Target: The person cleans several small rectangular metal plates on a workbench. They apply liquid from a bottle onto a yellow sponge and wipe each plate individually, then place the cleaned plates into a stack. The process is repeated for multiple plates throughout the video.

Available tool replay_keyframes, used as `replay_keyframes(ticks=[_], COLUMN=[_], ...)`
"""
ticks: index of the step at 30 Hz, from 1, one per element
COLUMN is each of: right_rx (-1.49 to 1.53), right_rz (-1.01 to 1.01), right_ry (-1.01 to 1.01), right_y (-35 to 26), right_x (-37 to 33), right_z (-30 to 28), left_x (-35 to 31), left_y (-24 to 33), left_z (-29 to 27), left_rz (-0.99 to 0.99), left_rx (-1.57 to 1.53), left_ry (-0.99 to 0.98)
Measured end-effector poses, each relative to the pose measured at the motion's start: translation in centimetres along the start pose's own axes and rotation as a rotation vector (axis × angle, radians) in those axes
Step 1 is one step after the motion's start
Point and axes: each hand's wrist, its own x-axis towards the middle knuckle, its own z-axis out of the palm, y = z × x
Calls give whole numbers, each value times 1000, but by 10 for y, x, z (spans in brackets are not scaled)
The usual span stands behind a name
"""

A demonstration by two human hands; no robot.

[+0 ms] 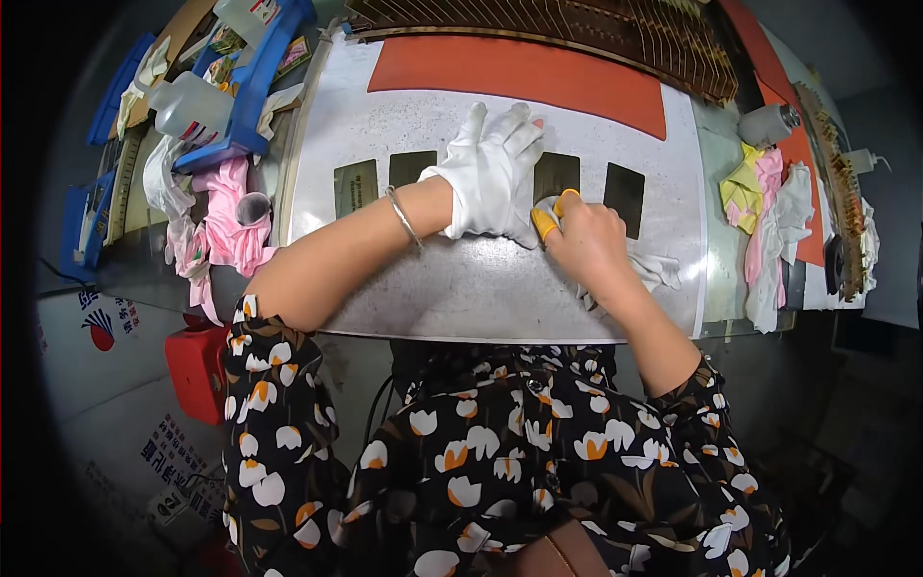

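My left hand point(490, 178) wears a white glove and lies spread over the row of plates, a bare fingertip showing through. Several dark rectangular plates lie in that row: one at the left end point(356, 188), one partly under my glove point(411, 166), one beside my right fingers point(556, 171) and one at the right end point(625, 198). My right hand point(591, 240) is ungloved, with yellow finger covers on its closed fingers. They press at the lower edge of the third plate, around something greyish that I cannot make out. A whitish cloth point(656, 269) lies beside my right wrist.
An orange-red sheet point(519, 79) lies behind the plates, before a slotted rack point(577, 34). Blue trays point(236, 120) with a white bottle point(190, 108) and pink cloths point(231, 216) stand left. Yellow, pink and white cloths point(769, 216) hang right, near a bottle point(769, 125).
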Motion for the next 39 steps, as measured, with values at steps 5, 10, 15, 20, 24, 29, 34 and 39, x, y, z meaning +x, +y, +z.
replay_keyframes(ticks=[5,10,15,20,24,29,34,39], right_rx=[21,-23,28,-27,-34,-36,8,6], right_rz=[-27,-77,-116,-74,-20,-17,-54,-50], right_ry=[-39,-199,-65,-96,-65,-32,-3,14], right_y=[-3,-11,-38,-49,-52,-54,-60,-64], right_x=[-20,-27,40,84,91,83,61,47], right_z=[1,-22,-26,-1,13,19,23,21], left_x=[-4,-39,-63,-59,-56,-54,-54,-53], left_y=[-10,-45,-52,-51,-52,-54,-57,-58], left_z=[-5,-6,8,20,23,22,25,20], left_rz=[0,-50,-76,-134,-128,-102,-32,40], left_rx=[-64,-105,-50,-54,-66,-83,-77,-37], left_ry=[-16,123,140,180,206,217,256,209])
